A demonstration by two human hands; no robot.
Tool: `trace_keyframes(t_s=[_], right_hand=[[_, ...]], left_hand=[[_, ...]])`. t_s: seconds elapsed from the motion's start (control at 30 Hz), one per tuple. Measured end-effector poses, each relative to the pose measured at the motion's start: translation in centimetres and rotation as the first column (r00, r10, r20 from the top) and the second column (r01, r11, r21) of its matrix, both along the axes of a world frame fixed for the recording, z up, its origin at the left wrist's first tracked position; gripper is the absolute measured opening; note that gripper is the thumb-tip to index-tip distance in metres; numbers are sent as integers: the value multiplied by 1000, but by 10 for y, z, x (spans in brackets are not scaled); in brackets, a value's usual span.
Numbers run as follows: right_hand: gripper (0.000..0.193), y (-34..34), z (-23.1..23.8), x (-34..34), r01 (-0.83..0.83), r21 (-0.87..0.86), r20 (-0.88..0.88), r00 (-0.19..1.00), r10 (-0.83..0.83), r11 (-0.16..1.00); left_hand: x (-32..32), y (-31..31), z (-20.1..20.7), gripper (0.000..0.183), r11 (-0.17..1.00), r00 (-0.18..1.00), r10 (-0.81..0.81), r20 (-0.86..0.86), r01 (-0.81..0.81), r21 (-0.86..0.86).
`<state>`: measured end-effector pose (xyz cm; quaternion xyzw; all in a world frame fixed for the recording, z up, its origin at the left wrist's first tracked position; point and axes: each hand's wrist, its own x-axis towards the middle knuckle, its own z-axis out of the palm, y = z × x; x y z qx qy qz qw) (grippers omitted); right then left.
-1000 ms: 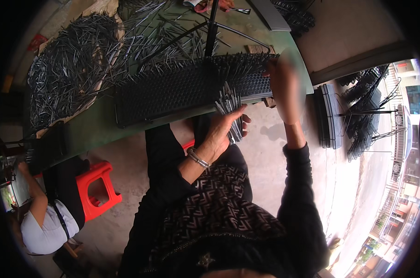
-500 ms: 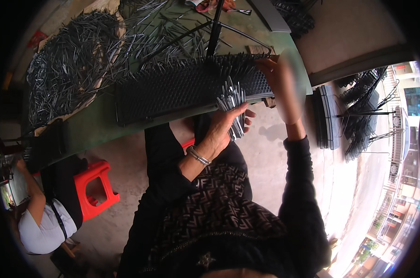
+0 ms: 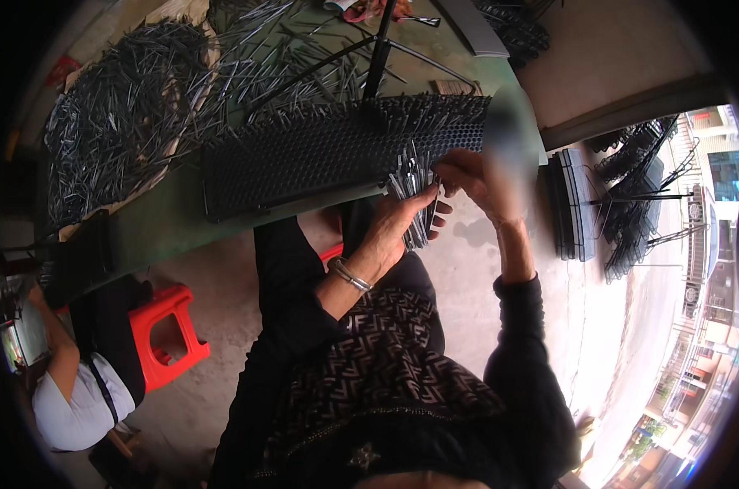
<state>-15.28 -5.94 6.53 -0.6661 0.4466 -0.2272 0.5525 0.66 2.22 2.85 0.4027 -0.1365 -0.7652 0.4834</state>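
My left hand (image 3: 388, 228), with a metal bangle at its wrist, is wrapped round a bundle of thin silvery-dark strips (image 3: 414, 175) that fan out at the top. At the bundle's right side, my right hand (image 3: 473, 186) has its fingers pinched together; whatever lies between the fingertips is too small to tell. Just beyond both hands, a long black perforated panel (image 3: 288, 173) lies along the near edge of the green table (image 3: 153, 236). Many short dark strips stand up in rows along the panel's far side.
A large heap of dark strips (image 3: 125, 114) lies on cardboard at the left, with loose ones scattered beside it. A black stand (image 3: 378, 61) rises behind the panel. A red stool (image 3: 170, 334) and a seated person (image 3: 84, 399) are at lower left. Black racks (image 3: 634, 196) stand at right.
My right hand has come from the panel's far right end down and left to the bundle. My left hand and its bundle have stayed nearly in place.
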Motion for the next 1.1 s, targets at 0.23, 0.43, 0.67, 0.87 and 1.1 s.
trace_keyframes(t_s=[0.23,0.43,0.67,0.87,1.1], right_hand=[[13,0,5,-4,-1,54,24,1000,0,999],[12,-13,26,-17,317,-378,-40,933,-358,870],[14,-61,-3,-26,417,-650,65,863,-501,635],[9,-72,-10,-25,370,-655,58,894,-444,659],[12,-78,4,-32,251,-648,-85,915,-395,719]], left_hand=[[0,-2,-5,30,998,998,-65,24,64,5],[5,-4,-15,38,999,994,-41,-99,42,12],[-5,-6,-16,33,999,985,-4,-170,13,52],[-4,-3,-20,33,999,986,-3,-168,12,50],[-7,-5,-13,34,998,993,4,-114,3,61]])
